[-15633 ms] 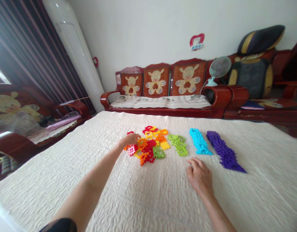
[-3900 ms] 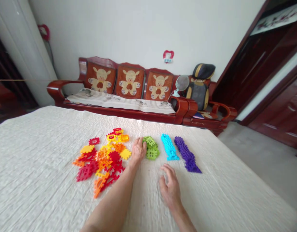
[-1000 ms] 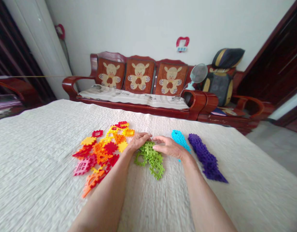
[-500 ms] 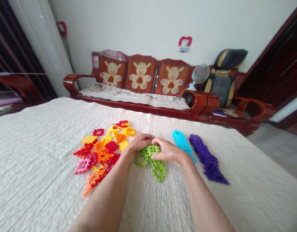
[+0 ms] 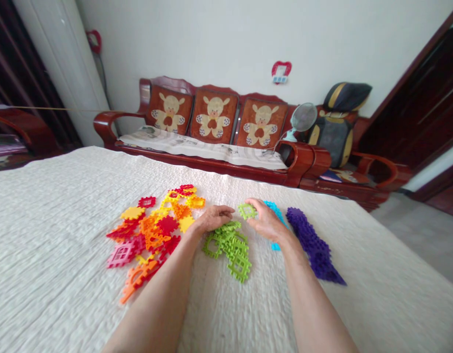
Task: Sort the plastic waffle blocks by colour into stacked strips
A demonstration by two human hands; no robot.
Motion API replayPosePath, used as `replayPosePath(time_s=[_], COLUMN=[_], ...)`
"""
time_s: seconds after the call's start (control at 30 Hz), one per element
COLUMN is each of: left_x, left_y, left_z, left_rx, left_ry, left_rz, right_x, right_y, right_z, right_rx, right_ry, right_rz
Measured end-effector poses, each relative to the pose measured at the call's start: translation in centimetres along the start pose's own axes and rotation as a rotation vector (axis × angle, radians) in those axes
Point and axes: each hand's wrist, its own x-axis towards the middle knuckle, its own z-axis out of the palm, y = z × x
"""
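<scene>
One green piece (image 5: 247,211), just beyond the green pile (image 5: 233,245), is pinched between thumb and fingers of the right hand (image 5: 266,221), seemingly being separated; placing it calls for easing that pinch. The left hand (image 5: 212,218) half-curls at the pile's far edge, grip unclear.

The right hand (image 5: 265,220) had moved off the green pile (image 5: 235,247) toward the right edge of the surface (image 5: 64,220), pinching a green toothed frame (image 5: 247,211) that half a second earlier was over the pile. A gap had opened between it and the left hand (image 5: 213,219), which in the oldest view was at the red-orange-yellow heap (image 5: 167,225). The right hand now partly hid the cyan stack (image 5: 275,211). The heap had spread toward the left edge, the green pile toward the near one.
</scene>
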Motion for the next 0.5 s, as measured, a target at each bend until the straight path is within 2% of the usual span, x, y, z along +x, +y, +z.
replayPosePath(time_s=[0.1,0.27,0.5], left_x=[0.1,0.3,-0.1], left_y=[-0.3,-0.6,0.4], left_z=[0.0,0.0,0.2], left_rx=[0.013,0.018,0.024], left_ry=[-0.007,0.0,0.185], left_rz=[-0.007,-0.008,-0.093], right_x=[0.5,0.6,0.5], right_y=[1.2,1.9,1.7], right_z=[1.6,2.7,3.7], right_rx=[-0.089,-0.19,-0.311], right_ry=[0.074,0.055,0.002], right_rz=[-0.045,-0.053,0.22])
